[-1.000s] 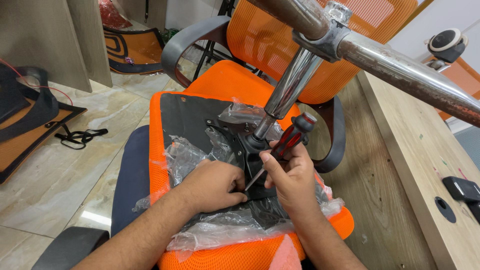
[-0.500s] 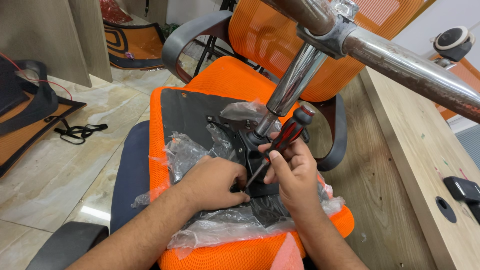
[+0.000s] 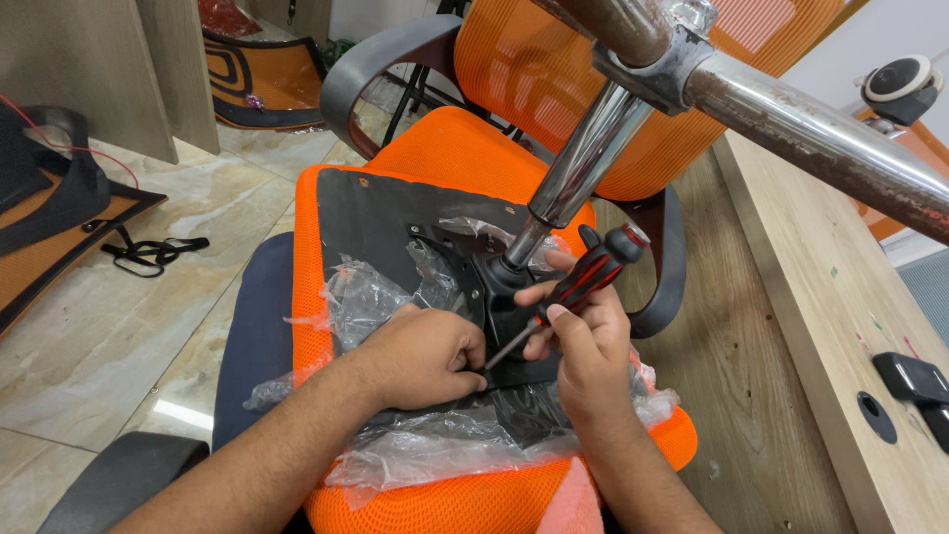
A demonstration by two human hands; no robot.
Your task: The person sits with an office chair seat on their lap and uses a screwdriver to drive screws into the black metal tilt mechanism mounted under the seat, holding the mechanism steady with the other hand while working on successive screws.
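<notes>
Two hands busy: our right hand (image 3: 583, 341) grips the screwdriver (image 3: 573, 292), left hand (image 3: 425, 356) at nine o'clock pinches closed at its tip.

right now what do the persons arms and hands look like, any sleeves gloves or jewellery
Both forearms are bare as far as the head view shows: no sleeves reach into the picture. The left hand and the right hand wear no gloves, and no rings, watch or wristband show on the parts in view. The forearms carry dark hair. The fingernails are short and unpainted. No markings or bandages are visible.
</notes>
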